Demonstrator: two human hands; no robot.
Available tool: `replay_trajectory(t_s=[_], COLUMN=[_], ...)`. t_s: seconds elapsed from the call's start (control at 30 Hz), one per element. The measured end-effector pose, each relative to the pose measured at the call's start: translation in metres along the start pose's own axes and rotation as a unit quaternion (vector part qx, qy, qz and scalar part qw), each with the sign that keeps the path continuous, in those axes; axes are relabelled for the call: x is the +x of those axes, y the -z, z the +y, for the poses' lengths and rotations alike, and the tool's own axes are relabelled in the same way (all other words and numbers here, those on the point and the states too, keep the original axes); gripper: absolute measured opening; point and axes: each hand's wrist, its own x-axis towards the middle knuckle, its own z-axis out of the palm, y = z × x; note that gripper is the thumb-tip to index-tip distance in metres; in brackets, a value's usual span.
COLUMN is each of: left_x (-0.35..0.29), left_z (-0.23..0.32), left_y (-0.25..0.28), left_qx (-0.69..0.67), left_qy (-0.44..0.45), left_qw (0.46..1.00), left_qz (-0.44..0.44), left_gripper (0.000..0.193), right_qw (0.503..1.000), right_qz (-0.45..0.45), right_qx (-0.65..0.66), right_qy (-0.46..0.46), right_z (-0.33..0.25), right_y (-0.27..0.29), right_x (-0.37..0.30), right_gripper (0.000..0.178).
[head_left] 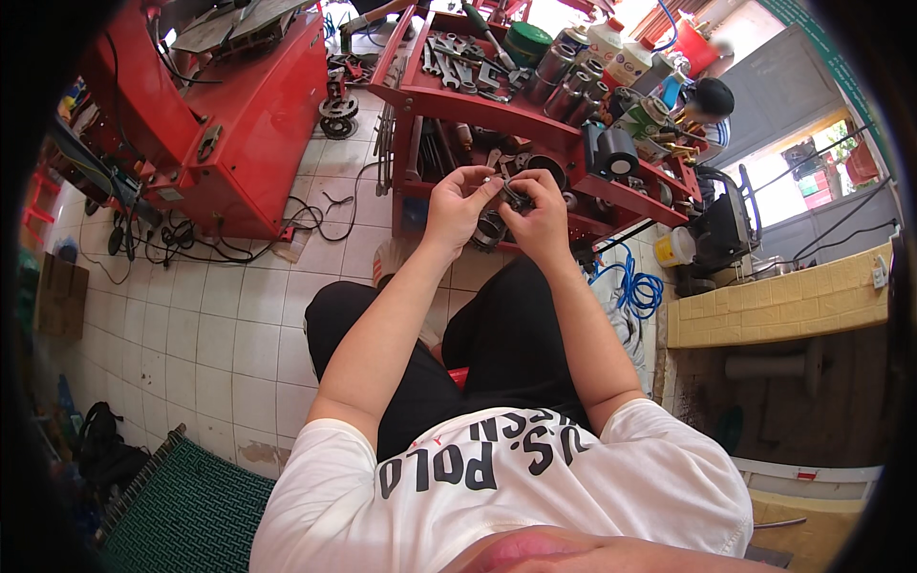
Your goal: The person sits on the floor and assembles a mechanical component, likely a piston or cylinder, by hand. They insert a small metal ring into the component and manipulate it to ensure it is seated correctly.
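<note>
Both my hands are raised in front of the red tool cart (449, 102), fingertips close together. My left hand (460, 210) is closed in a pinch, with a tiny pale tip showing at its fingertips; the rest of what it grips is hidden. My right hand (538, 218) is closed around a small dark part (517, 200), perhaps metal, whose kind is too small to tell. Just below the hands, a round metal part (489, 232) shows, partly covered by them.
Wrenches (449, 69), metal cylinders (554, 65) and bottles (604, 43) crowd the cart's top. A red machine (244, 124) stands to the left, with black cables (224, 250) on the tiled floor. A coiled blue hose (638, 288) lies right of my legs, near a yellow ledge (783, 301).
</note>
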Motion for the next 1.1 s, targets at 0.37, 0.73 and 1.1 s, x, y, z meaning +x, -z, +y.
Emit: replay_trajectory(t_s=[0.37, 0.73, 1.1], left_x=[0.0017, 0.0050, 0.0055], left_z=[0.0013, 0.0033, -0.0004], left_y=[0.0022, 0.0072, 0.0083], left_qx=[-0.006, -0.002, 0.014], left_qy=[-0.004, -0.024, -0.041], left_qw=[1.000, 0.999, 0.998], left_qz=[-0.003, -0.029, -0.040], left_gripper=[0.019, 0.019, 0.023], right_qw=[1.000, 0.998, 0.997], right_qz=[0.000, -0.009, -0.017], right_qx=[0.006, 0.052, 0.065], right_qy=[0.002, -0.026, -0.027], right_z=[-0.0011, -0.0007, 0.0021], right_y=[0.0006, 0.0007, 0.0020], right_x=[0.0003, 0.0001, 0.0006], right_gripper=[0.024, 0.024, 0.022])
